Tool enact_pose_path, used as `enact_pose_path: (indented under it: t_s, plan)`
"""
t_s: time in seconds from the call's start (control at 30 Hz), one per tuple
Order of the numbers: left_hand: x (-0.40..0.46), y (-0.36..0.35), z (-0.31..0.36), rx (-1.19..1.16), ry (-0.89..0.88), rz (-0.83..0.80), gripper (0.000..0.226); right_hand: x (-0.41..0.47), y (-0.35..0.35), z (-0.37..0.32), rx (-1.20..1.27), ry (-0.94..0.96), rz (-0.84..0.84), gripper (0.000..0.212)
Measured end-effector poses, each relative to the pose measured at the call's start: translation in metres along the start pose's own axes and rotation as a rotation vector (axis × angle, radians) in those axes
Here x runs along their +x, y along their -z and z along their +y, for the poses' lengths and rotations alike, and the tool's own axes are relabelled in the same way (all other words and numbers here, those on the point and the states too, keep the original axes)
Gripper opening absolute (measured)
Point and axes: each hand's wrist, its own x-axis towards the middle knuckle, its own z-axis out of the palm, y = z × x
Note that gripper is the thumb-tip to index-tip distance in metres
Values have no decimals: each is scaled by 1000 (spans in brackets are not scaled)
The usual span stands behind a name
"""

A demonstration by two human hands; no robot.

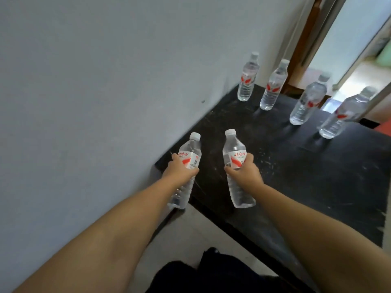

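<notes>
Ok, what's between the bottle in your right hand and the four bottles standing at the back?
Only bare, scuffed black tabletop separates the right-hand bottle from the nearest standing bottle; the head view shows it.

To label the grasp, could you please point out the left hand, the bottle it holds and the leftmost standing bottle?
left hand (179, 169), head view, on the back of the hand.
bottle it holds (190, 159), head view, on the label.
leftmost standing bottle (247, 80), head view, on its red-marked label.
</notes>
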Motion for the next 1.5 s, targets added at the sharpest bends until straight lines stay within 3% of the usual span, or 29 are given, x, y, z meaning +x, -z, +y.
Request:
enact_pose_path:
  t_s: [0.3, 0.63, 0.8, 1.0, 1.2, 1.33, 1.5]
  plan:
    - [101, -14, 110, -48, -164, -159, 78, 97, 47, -18, 276, -175, 133, 65]
    - [208, -15, 215, -154, -377, -235, 72, 208, 70, -41, 504, -178, 345, 71]
    - [242, -12, 243, -167, -504, -232, 53, 246, 60, -50, 546, -182, 422, 76]
    - [264, -27, 246, -318, -458, -236, 67, 265, 54, -49, 529, -184, 474, 77]
    - [272, -35, 240, -331, -503, -256, 71, 270, 55, -44, 488, -192, 453, 79]
    - [279, -41, 232, -210, -477, -240, 76, 272, 55, -35, 498, -214, 381, 85]
    - [268, -38, 217, -58, -383, -221, 95, 256, 51, -22, 415, -390, 215, 94]
